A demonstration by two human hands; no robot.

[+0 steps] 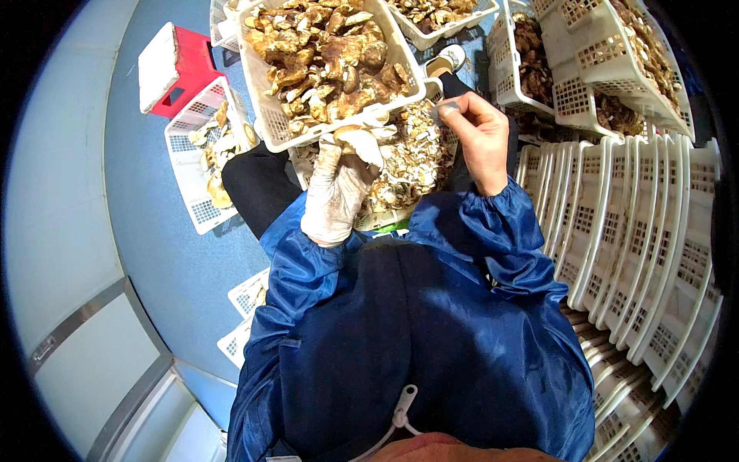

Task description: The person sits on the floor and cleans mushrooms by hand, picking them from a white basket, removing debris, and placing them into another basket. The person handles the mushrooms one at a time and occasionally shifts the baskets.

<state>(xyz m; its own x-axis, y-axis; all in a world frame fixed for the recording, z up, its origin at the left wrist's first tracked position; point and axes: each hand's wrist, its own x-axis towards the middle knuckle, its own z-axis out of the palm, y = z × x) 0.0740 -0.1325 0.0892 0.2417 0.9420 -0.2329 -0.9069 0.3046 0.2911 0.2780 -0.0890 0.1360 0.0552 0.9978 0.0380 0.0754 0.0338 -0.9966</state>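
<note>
My left hand (pixel 338 193), in a soiled white glove, grips a pale mushroom (pixel 359 144) with a brown cap edge at the near rim of a white plastic crate (pixel 274 118) full of brown mushrooms (pixel 346 63). My bare right hand (pixel 476 133) is raised to the right of it, thumb and forefinger pinched on a small grey blade (pixel 449 107), whose full shape is hidden. The two hands are apart. Below them, between my knees, a lower crate holds a heap of small mushroom trimmings (pixel 415 153).
A crate with pale mushroom pieces (pixel 202 213) stands on the blue floor (pixel 138 190) at left, beside a red and white box (pixel 193 69). Filled crates (pixel 623 81) are stacked at upper right, with nested white crates (pixel 629 231) below them. A shoe (pixel 453 56) shows beyond the trimmings.
</note>
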